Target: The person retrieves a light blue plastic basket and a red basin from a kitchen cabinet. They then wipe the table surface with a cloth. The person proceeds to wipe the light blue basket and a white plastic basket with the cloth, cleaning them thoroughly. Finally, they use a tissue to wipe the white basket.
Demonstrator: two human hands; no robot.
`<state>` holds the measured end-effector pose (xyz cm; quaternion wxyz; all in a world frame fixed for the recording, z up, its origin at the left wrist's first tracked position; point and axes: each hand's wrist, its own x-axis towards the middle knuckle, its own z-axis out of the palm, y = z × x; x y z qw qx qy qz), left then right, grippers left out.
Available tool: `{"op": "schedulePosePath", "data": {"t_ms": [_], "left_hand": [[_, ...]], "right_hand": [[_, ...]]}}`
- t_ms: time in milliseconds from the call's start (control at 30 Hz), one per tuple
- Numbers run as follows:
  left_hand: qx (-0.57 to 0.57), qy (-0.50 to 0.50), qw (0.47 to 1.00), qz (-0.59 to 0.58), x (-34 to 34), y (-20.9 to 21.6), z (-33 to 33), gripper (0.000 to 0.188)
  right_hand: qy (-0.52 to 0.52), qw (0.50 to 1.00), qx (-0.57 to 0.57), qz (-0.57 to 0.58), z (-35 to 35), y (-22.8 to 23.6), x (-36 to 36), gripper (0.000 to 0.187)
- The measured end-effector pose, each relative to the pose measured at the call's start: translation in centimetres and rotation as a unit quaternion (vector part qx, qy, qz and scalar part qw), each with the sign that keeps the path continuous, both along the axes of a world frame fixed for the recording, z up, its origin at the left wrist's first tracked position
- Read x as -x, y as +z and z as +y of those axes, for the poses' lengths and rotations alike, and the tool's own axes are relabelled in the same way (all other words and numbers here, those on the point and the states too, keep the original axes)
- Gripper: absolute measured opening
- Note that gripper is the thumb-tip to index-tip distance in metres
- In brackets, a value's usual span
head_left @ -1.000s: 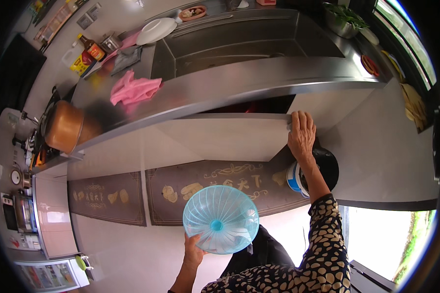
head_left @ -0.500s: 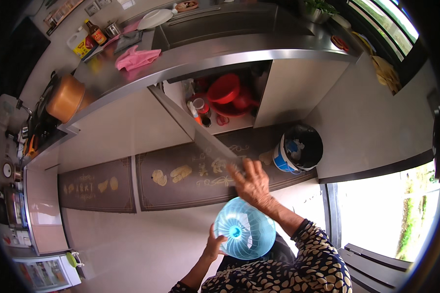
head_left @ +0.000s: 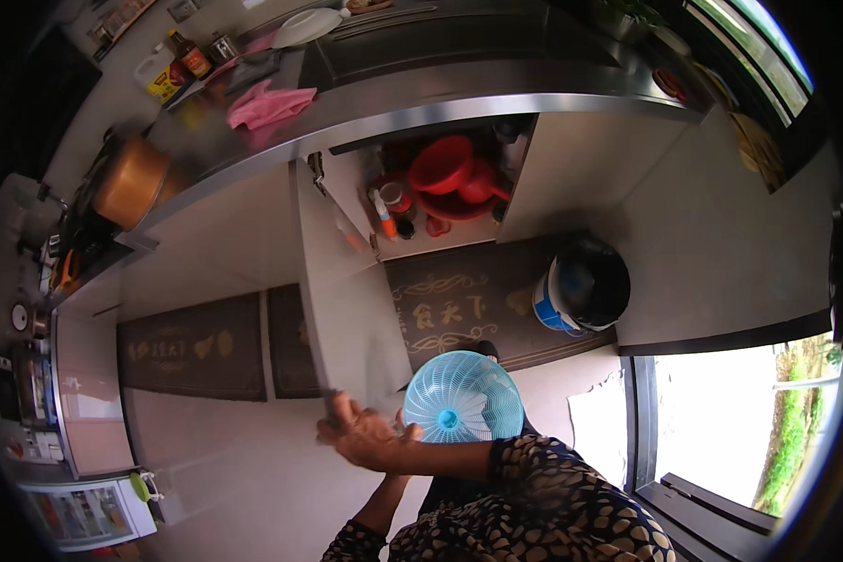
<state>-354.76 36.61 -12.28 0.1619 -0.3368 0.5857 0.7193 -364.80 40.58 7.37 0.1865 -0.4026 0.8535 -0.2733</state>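
Note:
A light blue plastic basket [head_left: 463, 389] with slatted sides is held in front of my body, its round hub visible. My left hand [head_left: 406, 427] grips the basket's near left side, though my right forearm hides most of that hand. Reaching across over it, my right hand [head_left: 365, 434] has its fingers curled at the outer edge of the cabinet door [head_left: 342, 309], slightly blurred. The door stands swung out wide below the counter. Inside the cabinet are a red bowl [head_left: 442, 164], a red dipper [head_left: 480, 184], a spray bottle [head_left: 384, 215] and a jar [head_left: 396, 197].
A bucket [head_left: 551, 295] with a black liner stands right of the cabinet on the dark floor mat [head_left: 468, 309]. On the counter [head_left: 384, 117] lie a pink cloth [head_left: 270, 105] and a white plate [head_left: 307, 28]; an orange pot [head_left: 131, 184] is at the left. A bench [head_left: 712, 515] is lower right.
My right hand has moved left and nearer to me, and the cabinet door has swung further left, uncovering more of the inside. The basket stays in my left hand.

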Motion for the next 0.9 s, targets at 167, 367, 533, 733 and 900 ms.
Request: {"op": "schedulePosePath", "data": {"t_ms": [167,367,533,733,900], "left_hand": [[0.041,0.017,0.991,0.127,3.3,-2.7,-1.5,0.06],[0.065,0.1,0.993,0.021,9.6,3.0,-1.2,0.051],[0.243,0.084,0.965,0.049,10.6,-5.3,-6.6,0.045],[0.336,0.184,0.918,0.098,14.5,-2.9,-5.5,0.055],[0.321,0.253,0.912,0.041,16.4,-1.2,-4.2,0.061]], "right_hand": [[0.087,0.955,0.282,-0.033,-2.9,-2.4,2.3,0.028],[-0.061,0.945,0.321,0.011,7.8,-4.2,16.5,0.029],[-0.276,0.913,0.231,-0.194,17.5,-4.6,24.9,0.023],[-0.39,0.9,0.112,-0.16,23.4,-11.5,29.2,0.029],[-0.414,0.892,0.153,-0.099,24.6,-20.3,28.6,0.018]]}}
